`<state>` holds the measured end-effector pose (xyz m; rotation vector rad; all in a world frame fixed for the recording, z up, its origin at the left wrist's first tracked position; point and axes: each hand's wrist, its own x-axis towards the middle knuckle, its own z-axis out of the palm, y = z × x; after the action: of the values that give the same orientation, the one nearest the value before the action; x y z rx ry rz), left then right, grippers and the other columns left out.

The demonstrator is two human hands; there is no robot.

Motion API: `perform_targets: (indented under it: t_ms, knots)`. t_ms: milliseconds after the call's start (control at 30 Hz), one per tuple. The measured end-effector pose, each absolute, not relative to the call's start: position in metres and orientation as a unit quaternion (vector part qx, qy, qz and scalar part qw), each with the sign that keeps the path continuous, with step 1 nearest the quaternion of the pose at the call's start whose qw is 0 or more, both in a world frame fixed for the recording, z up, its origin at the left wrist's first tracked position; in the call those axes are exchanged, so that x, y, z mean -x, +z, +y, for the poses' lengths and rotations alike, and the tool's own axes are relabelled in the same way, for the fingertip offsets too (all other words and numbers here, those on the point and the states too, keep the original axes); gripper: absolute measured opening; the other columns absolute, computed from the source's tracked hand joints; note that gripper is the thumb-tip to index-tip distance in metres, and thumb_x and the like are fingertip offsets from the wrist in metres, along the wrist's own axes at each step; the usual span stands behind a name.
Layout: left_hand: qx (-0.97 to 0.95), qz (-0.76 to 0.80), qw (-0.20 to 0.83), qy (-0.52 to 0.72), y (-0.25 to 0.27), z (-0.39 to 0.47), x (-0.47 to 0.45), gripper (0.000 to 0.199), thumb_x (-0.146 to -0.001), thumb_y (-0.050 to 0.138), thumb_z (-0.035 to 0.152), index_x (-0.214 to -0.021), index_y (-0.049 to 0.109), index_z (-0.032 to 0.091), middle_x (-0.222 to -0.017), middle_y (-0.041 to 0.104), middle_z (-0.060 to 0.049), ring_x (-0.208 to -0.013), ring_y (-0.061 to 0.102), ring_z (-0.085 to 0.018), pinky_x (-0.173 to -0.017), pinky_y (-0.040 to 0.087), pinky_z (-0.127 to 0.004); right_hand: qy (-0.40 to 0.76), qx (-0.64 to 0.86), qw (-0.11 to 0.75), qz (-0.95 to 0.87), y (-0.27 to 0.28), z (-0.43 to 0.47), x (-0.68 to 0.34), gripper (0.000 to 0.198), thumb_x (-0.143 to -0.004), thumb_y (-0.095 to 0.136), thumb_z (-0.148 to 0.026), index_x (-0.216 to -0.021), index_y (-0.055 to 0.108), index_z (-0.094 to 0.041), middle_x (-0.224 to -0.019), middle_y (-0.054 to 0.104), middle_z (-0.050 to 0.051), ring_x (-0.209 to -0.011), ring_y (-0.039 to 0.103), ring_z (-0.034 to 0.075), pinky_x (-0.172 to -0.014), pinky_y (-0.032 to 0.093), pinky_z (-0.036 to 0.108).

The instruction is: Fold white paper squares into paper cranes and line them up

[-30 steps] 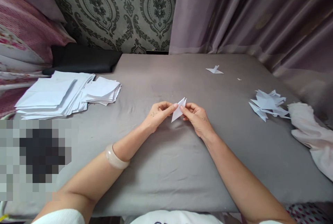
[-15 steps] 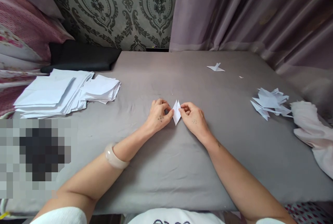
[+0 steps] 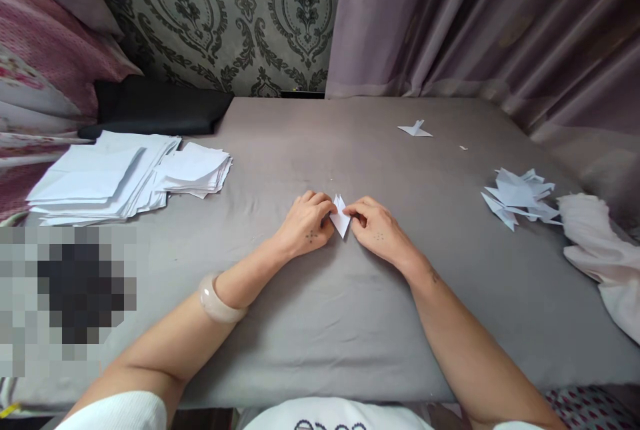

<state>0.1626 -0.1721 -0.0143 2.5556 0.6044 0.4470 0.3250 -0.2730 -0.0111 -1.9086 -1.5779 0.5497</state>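
A small piece of folded white paper [image 3: 341, 220] is held between my two hands near the middle of the table. It is a narrow diamond with a split, two-pointed far end and a single point toward me. My left hand [image 3: 311, 222] pinches its left edge, the fingers curled and partly hiding it. On the other side, my right hand [image 3: 377, 227] grips the right edge between thumb and fingers. A pale bangle [image 3: 220, 300] circles my left forearm.
Stacks of white paper sheets [image 3: 90, 177] and smaller paper squares [image 3: 195, 169] lie at left. One folded paper bird [image 3: 416, 129] sits at the far right, with a pile of folded paper pieces [image 3: 523, 193] nearer, beside a pale cloth [image 3: 595, 237]. Grey cloth covers the table [image 3: 310, 363].
The folded paper has tilted slightly, its near point swinging a little to the right. My left thumb has shifted down along the edge, and my right hand has moved slightly right.
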Motion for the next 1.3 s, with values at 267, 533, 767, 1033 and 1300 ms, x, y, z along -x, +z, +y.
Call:
perform_targets:
  t_ms: [267, 533, 767, 1033, 1300]
  knots:
    - [-0.936, 0.204, 0.248, 0.146, -0.011, -0.166, -0.159, 0.020, -0.081, 0.055, 0.020, -0.096, 0.068, 0.022, -0.103, 0.066, -0.005, -0.090, 0.054, -0.022, -0.082, 0.044, -0.035, 0.236, 0.713, 0.283, -0.596, -0.002, -0.278, -0.329, 0.021, -0.079, 0.055, -0.018, -0.094, 0.068, -0.025, -0.094, 0.061, 0.001, -0.068, 0.055, 0.011, -0.068, 0.043, 0.026]
    - [-0.921, 0.231, 0.270, 0.162, -0.015, -0.165, -0.161, 0.015, -0.084, 0.053, 0.020, -0.087, 0.068, 0.020, -0.102, 0.068, -0.006, -0.089, 0.055, -0.022, -0.079, 0.044, -0.035, 0.230, 0.719, 0.308, -0.579, -0.006, -0.275, -0.328, 0.015, -0.083, 0.055, -0.026, -0.082, 0.070, -0.025, -0.087, 0.061, 0.001, -0.067, 0.054, 0.011, -0.068, 0.042, 0.027]
    - [-0.893, 0.267, 0.319, 0.169, -0.015, -0.163, -0.166, 0.019, -0.086, 0.051, 0.024, -0.085, 0.070, 0.019, -0.098, 0.068, -0.008, -0.088, 0.057, -0.022, -0.082, 0.044, -0.036, 0.242, 0.744, 0.318, -0.535, -0.005, -0.269, -0.326, 0.019, -0.084, 0.055, -0.033, -0.077, 0.070, -0.023, -0.084, 0.064, 0.002, -0.070, 0.056, 0.013, -0.071, 0.043, 0.029]
    - [-0.868, 0.296, 0.365, 0.160, -0.011, -0.163, -0.167, 0.015, -0.083, 0.056, 0.025, -0.080, 0.068, 0.019, -0.091, 0.067, -0.008, -0.087, 0.057, -0.022, -0.081, 0.043, -0.035, 0.229, 0.763, 0.312, -0.517, -0.009, -0.267, -0.325, 0.020, -0.082, 0.056, -0.036, -0.074, 0.068, -0.023, -0.083, 0.063, 0.002, -0.067, 0.056, 0.014, -0.067, 0.042, 0.029]
    - [-0.854, 0.310, 0.389, 0.150, -0.013, -0.161, -0.168, 0.015, -0.082, 0.056, 0.025, -0.078, 0.068, 0.018, -0.092, 0.063, -0.008, -0.084, 0.056, -0.020, -0.076, 0.043, -0.032, 0.212, 0.759, 0.318, -0.527, -0.014, -0.265, -0.326, 0.018, -0.082, 0.057, -0.035, -0.076, 0.070, -0.023, -0.088, 0.061, 0.002, -0.068, 0.056, 0.013, -0.071, 0.043, 0.030]
